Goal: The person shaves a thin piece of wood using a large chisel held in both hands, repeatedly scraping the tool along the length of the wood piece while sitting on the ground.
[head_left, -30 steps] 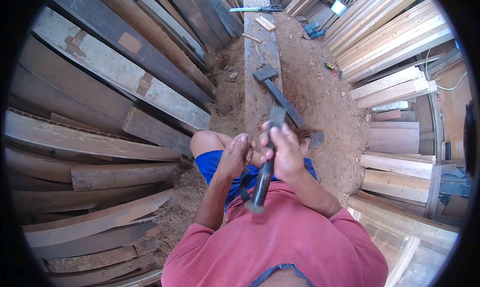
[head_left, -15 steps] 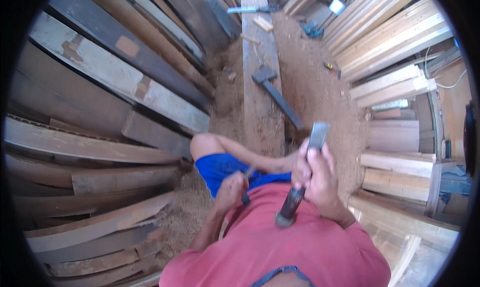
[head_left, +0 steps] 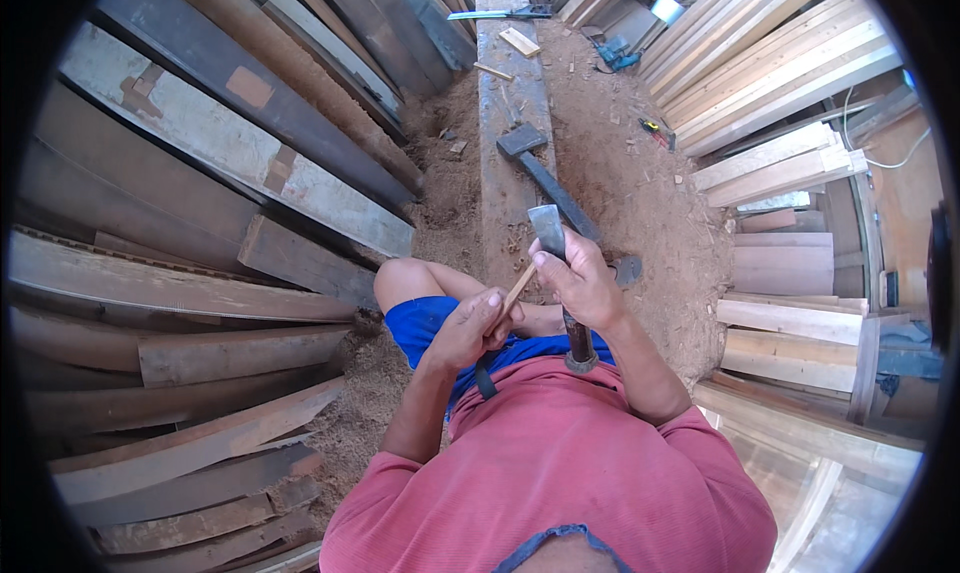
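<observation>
My right hand (head_left: 583, 285) grips a wide chisel (head_left: 546, 223), its broad metal blade pointing up and its dark handle with a ringed end hanging over my lap. Closed on a slim wooden stick (head_left: 518, 289), my left hand (head_left: 470, 328) sits just left of it. The stick's upper end reaches close to the chisel, near my right fingers; I cannot tell if they touch. Below my left fist a dark flat piece (head_left: 486, 381) shows; whether it joins the stick is hidden. Ahead on the narrow plank bench (head_left: 505, 208) lies a dark mallet (head_left: 548, 178).
Small wood offcuts (head_left: 520, 42) and a saw (head_left: 500, 14) lie farther along the bench. Dark boards (head_left: 200, 223) lean on the left, pale timber (head_left: 780, 68) is stacked on the right. A blue power tool (head_left: 617, 55) and a yellow-and-red tool (head_left: 655, 133) rest on the sawdust-covered floor.
My right hand has moved left and forward with the chisel, toward my left hand. My left hand has come up and forward, and the stick now points toward the chisel.
</observation>
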A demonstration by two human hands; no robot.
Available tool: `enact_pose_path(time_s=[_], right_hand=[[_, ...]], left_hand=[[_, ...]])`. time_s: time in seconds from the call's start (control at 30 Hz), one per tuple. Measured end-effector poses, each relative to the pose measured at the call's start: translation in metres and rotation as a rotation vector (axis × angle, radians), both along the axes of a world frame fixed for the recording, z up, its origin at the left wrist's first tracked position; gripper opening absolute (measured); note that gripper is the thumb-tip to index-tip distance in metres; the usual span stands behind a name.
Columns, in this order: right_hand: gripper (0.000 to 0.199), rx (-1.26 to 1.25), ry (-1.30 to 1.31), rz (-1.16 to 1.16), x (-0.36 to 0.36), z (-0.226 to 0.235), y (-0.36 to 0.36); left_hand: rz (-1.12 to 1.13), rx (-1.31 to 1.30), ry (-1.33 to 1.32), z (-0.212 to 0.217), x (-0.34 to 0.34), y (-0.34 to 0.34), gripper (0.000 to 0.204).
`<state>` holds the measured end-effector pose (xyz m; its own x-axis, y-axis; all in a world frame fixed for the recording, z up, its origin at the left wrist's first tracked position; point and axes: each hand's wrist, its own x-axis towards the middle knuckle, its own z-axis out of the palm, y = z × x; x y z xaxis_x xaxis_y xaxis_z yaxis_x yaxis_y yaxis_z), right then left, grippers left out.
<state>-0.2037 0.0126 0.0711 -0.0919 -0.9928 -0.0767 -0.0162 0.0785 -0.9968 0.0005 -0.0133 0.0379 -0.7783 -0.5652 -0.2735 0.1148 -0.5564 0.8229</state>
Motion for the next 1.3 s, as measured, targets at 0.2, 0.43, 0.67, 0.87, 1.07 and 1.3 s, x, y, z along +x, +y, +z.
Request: enact_pose_path(time_s=[0.2,0.43,0.67,0.87,1.07,1.3], right_hand=[[0.018,0.065,-0.438,-0.217,0.022,0.008,-0.004],[0.016,0.413,-1.001,0.016,0.074,0.012,0.012],[0.016,0.384,-0.985,0.066,0.077,0.029,0.023],[0.016,0.352,-0.881,0.044,0.071,0.039,0.028],[0.019,0.093,-0.813,-0.104,0.03,0.072,0.048],[0.012,0.394,-1.032,-0.043,0.053,0.032,0.011]], left_hand=[[0.174,0.3,0.14,-0.01,-0.007,-0.004,0.039],[0.396,0.095,-0.034,-0.015,-0.02,-0.036,0.032],[0.327,-0.45,-0.247,0.008,-0.01,-0.035,0.039],[0.329,-0.574,-0.248,0.01,-0.001,-0.019,0.037],[0.163,-0.505,-0.408,-0.032,0.027,0.049,0.039],[0.383,-0.512,-0.364,-0.014,-0.005,-0.014,0.038]])
